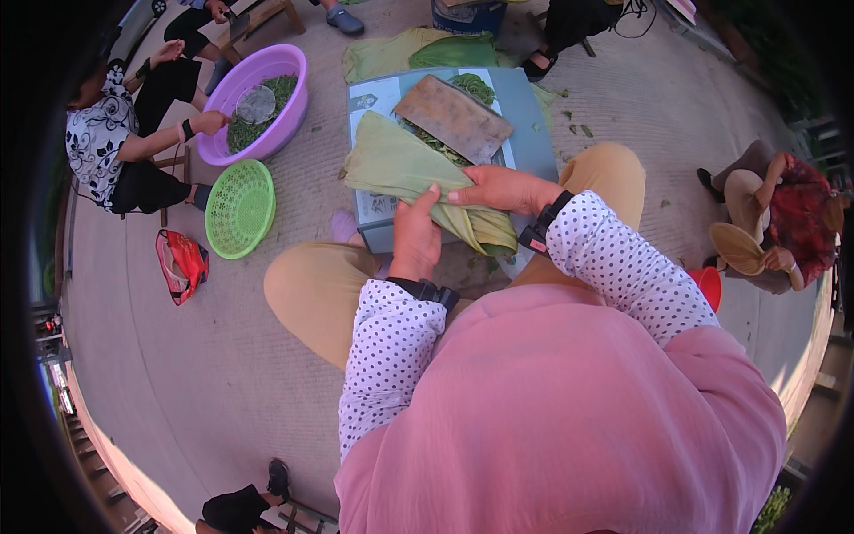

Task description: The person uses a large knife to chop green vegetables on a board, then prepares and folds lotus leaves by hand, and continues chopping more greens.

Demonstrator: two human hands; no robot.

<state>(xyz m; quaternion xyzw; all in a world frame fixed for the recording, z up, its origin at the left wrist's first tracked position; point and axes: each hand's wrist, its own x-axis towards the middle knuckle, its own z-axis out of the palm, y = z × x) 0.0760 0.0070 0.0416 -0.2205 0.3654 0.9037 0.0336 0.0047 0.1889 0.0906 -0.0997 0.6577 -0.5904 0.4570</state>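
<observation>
Both my hands hold a large, pale green leaf (400, 157), rolled or folded at its lower end, above the near part of a grey-blue box (534, 127). My left hand (417, 233) grips the leaf from the near left, thumb on top. My right hand (504, 190) pinches it from the right, its thumb close to the left thumb. The leaf's broad end spreads to the upper left. Beyond it on the box lies a worn rectangular board (454, 117), tilted over chopped greens (440, 143). More green shreds (474, 87) lie behind the board.
A purple basin (300, 87) of chopped greens and a green plastic basket (240, 210) stand at left, beside a seated person (100, 140). A red bag (181, 267) lies nearer. Large leaves (454, 52) lie beyond the box. Another person (804, 220) sits at right near a red bucket (707, 287).
</observation>
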